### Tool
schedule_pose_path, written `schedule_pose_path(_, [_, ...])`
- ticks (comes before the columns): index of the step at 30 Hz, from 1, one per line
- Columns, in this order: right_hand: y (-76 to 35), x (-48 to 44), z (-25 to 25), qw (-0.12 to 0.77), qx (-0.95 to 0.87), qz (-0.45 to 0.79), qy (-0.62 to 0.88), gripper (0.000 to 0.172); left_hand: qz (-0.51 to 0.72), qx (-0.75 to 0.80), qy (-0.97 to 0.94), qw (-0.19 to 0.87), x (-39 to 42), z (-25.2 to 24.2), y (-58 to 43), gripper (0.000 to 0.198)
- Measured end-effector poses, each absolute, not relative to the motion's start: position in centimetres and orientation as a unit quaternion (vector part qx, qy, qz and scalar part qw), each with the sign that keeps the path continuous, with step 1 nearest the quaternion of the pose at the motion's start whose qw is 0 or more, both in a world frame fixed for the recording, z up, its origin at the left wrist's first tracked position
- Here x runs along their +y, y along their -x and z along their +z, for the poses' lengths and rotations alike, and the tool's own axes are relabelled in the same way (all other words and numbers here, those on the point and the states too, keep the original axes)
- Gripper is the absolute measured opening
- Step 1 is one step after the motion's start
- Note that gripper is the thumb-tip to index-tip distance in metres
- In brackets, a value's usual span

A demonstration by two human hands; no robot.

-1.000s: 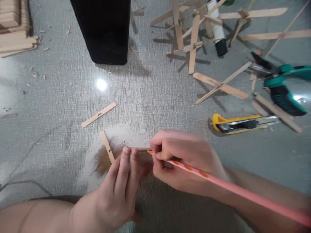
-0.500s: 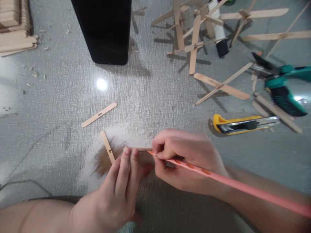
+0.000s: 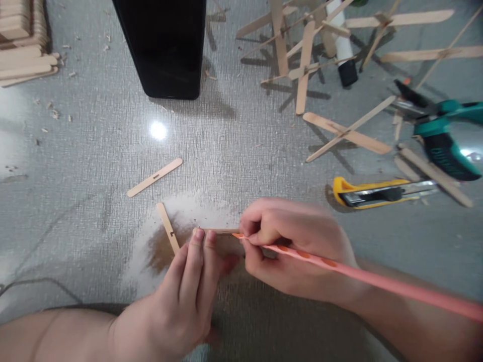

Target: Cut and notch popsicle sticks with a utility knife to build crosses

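Note:
My left hand (image 3: 188, 286) is closed, pinching a wooden craft stick (image 3: 222, 231) that is seen edge-on. Its fingertips press on the stick's left end. Wrapped round a pink pencil (image 3: 362, 275) with orange dimples, my right hand (image 3: 294, 246) rests at the stick's right end, hiding that end. The pencil's tip lies at the stick's near side; whether it touches is too small to tell. Left of my hands is a notched craft stick (image 3: 166, 223), partly behind my left fingers. Above it lies a slotted craft stick (image 3: 155, 177).
A yellow utility knife (image 3: 372, 193) and green pliers (image 3: 433, 125) lie to the right. Crossed craft sticks (image 3: 345, 133) and more joined sticks spread at the upper right, near a white marker (image 3: 341, 45). A black phone (image 3: 162, 45) and stacked sticks (image 3: 24, 65) are at the top.
My right hand and the pencil have shifted slightly right along the stick, and the pencil's far end has swung up a little. My left hand stays almost still.

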State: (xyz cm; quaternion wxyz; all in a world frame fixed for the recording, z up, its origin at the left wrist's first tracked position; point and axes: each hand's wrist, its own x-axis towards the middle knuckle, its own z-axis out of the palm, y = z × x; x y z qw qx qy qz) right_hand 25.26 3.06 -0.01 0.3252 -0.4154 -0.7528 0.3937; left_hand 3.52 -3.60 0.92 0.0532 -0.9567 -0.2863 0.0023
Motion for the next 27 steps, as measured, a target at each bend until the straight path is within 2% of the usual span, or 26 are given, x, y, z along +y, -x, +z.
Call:
schedule_pose_path(3, [-25.28,3.02,-0.09,0.332,-0.752,0.393,0.412,0.026,0.005,-0.285,0.957,0.054,-3.59,0.95,-3.56,0.116])
schedule_pose_path(13, [-25.08,2.93,0.04,0.314,-0.761,0.382,0.418,0.026,0.012,-0.285,0.957,0.045,-3.56,1.10,-3.54,0.105])
schedule_pose_path(19, [-25.31,2.90,-0.27,0.335,-0.754,0.386,0.413,0.025,-0.002,-0.289,0.956,0.046,-3.54,1.06,-3.61,0.111])
schedule_pose_path(27, [-25.10,2.94,-0.06,0.319,-0.763,0.378,0.416,0.024,-0.022,-0.290,0.956,0.040,-3.28,1.09,-3.81,0.098])
